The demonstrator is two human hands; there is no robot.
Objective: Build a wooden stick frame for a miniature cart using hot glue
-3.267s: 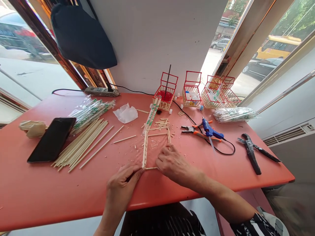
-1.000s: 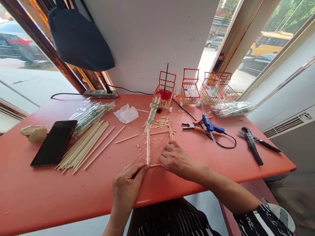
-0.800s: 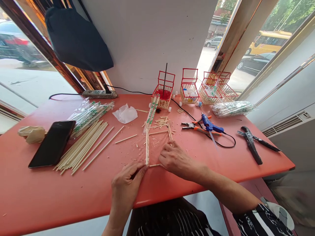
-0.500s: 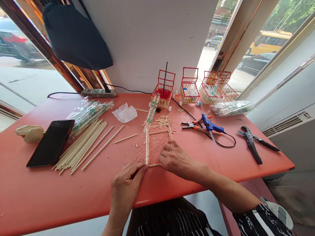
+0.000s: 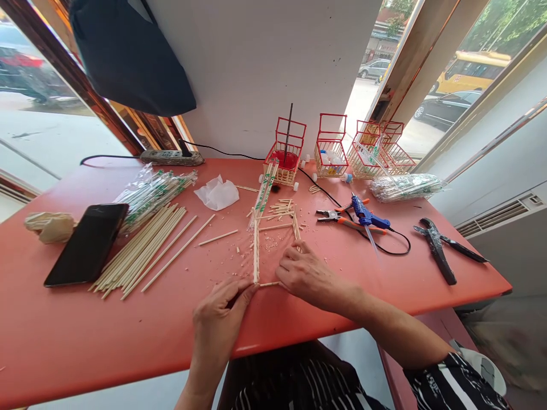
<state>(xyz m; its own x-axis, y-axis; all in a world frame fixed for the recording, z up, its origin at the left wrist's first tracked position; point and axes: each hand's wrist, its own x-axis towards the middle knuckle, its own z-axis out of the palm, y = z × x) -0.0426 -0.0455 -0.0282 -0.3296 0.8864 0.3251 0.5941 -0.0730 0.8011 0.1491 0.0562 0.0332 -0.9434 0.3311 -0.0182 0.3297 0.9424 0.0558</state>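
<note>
A frame of glued wooden sticks [image 5: 256, 250] lies on the red table in front of me, its long sides running away from me. My left hand [image 5: 223, 304] pinches the frame's near left corner between thumb and fingers. Closed around the near part of the right side is my right hand [image 5: 303, 270], which hides that corner. A short near crosspiece [image 5: 270, 284] shows between the two hands. Beyond the frame's far end lie several short cut sticks [image 5: 282, 207] and a wrapped pair of chopsticks [image 5: 266, 185]. Crumbs of wood are scattered inside and around the frame.
Loose long sticks [image 5: 141, 247], a black phone [image 5: 88, 245] and wrapped chopsticks [image 5: 158, 193] lie left. To the right are a blue glue gun [image 5: 367, 216], orange-handled pliers [image 5: 331, 216] and black-handled cutters [image 5: 436, 250]. Small stick carts [image 5: 331, 156] stand along the back, near a power cord [image 5: 231, 152].
The view has shifted slightly. Both hands keep their hold on the stick frame, with almost no movement.
</note>
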